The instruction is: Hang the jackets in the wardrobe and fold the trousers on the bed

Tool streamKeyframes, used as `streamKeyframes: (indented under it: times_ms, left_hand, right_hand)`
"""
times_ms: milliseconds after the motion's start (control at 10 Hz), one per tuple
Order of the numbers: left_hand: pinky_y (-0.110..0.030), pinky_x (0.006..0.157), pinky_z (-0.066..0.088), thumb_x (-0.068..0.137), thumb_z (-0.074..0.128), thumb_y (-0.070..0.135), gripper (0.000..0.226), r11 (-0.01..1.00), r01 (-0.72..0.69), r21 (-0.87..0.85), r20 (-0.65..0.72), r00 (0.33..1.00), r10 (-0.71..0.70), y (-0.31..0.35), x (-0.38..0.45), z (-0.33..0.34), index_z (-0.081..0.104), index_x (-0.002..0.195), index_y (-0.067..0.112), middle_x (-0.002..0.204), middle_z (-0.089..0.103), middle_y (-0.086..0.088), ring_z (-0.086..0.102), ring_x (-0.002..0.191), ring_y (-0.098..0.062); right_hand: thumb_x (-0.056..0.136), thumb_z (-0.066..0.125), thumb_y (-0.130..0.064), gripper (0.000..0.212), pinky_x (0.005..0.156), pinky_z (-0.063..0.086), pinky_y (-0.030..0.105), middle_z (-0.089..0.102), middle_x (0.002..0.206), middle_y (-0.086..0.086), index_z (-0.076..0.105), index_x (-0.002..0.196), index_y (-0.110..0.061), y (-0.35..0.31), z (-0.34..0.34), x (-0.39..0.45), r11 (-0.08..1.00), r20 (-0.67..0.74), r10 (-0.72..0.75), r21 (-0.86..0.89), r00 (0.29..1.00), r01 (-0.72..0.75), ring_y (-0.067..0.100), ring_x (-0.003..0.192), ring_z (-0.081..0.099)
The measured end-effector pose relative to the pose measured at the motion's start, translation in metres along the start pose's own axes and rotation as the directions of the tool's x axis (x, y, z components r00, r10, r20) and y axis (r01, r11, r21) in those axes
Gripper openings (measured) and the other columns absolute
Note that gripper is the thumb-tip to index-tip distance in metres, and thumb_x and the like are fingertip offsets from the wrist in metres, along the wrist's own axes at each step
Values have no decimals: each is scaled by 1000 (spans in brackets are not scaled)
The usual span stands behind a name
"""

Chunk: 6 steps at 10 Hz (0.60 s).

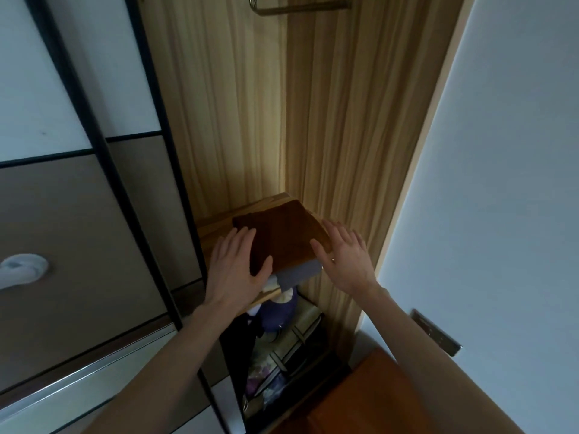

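Where the wooden shelf runs across the open wardrobe, a folded pair of brown trousers is seen lying flat on it, pushed toward the shelf's right end and reaching its front edge. The garment is flanked by both hands. The left hand is laid with straight, spread fingers on the trousers' left side near the front edge, its thumb stretched out along the fabric. The right hand is held open at the trousers' right side, fingers straight and slightly fanned; whether the cloth is actually touched by it cannot be told. Nothing is gripped by either hand.

The trousers are folded into a neat, nearly square block of dark brown, matte fabric. A folded grey garment is seen beneath them, its rounded edge projecting past the shelf's front edge. The shelf and the wardrobe's inner walls are made of light wood with a long, vertical grain. A metal hanging rail is visible at the top. Below the shelf, a dark blue soft item and patterned storage boxes are packed in. To the left, a sliding door with dark framing and brown and white panels is seen.
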State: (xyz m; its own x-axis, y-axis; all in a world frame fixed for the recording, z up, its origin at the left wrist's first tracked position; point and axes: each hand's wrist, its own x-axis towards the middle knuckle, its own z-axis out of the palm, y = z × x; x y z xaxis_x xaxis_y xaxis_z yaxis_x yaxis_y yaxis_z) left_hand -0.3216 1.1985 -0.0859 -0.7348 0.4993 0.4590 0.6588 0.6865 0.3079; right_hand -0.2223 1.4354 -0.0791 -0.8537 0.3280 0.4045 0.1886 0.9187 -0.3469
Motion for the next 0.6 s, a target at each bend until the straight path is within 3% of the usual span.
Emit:
streamKeyframes:
  times_ms: [600]
  left_hand:
    - [-47,124,25,95,40,61,76,997,-46,63,-126,991,54,21,-80,-56,48,152,11,156,50,-10,38,149,-29]
  right_hand:
    - [106,23,-67,70,130,10,40,37,165,-4,30,161,-25,-56,-48,-95,997,-117,-5,-76,993,-4,13,156,23]
